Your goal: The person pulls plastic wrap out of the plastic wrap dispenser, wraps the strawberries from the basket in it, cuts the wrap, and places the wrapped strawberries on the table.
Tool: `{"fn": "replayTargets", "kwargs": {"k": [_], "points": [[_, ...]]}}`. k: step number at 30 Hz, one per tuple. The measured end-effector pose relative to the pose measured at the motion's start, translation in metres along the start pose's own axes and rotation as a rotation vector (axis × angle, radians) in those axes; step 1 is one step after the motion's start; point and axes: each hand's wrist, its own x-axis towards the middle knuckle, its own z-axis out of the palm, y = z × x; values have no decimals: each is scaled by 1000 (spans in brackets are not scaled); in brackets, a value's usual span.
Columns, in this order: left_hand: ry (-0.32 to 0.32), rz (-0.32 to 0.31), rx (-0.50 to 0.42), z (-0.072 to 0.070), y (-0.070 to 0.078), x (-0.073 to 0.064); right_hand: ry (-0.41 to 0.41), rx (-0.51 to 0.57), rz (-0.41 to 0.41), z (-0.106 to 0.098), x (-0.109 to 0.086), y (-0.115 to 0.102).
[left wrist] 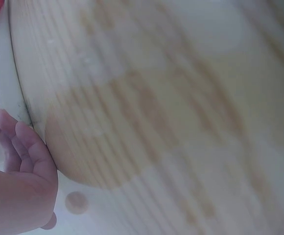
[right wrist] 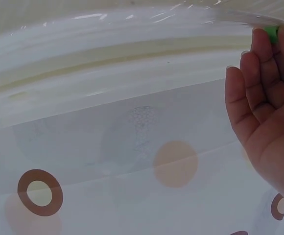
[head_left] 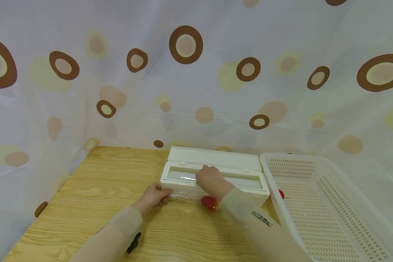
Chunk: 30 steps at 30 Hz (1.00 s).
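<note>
A white cling film dispenser (head_left: 165, 175) stands on the wooden table with its lid (head_left: 216, 158) raised at the back. Inside lies a roll of cling film (head_left: 182, 176). Clear film (head_left: 183, 196) hangs over the front wall. My left hand (head_left: 153, 195) pinches the film's edge between thumb and fingertips at the dispenser's front left corner. Over the dispenser's middle, my right hand (head_left: 213, 181) pinches a small green piece (right wrist: 272, 33), mostly hidden by the fingers. A red strawberry-like fruit (head_left: 210, 203) lies just in front of the dispenser, below my right wrist.
To the right stands a white slotted plastic basket (head_left: 317, 158), close against the dispenser's right end. A small red item (head_left: 281, 194) sits at its left wall. A black object (head_left: 134, 242) lies partly under my left sleeve. Behind the table (head_left: 118, 182) hangs a patterned curtain (head_left: 216, 98).
</note>
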Motion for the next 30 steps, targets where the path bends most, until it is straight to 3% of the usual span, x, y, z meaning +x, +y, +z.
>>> {"fn": "replayTargets", "kwargs": {"k": [16, 30], "points": [[13, -3, 14, -2, -8, -1, -29, 45, 32, -6, -7, 11], [1, 1, 27, 1, -6, -2, -65, -78, 60, -4, -9, 11]]}}
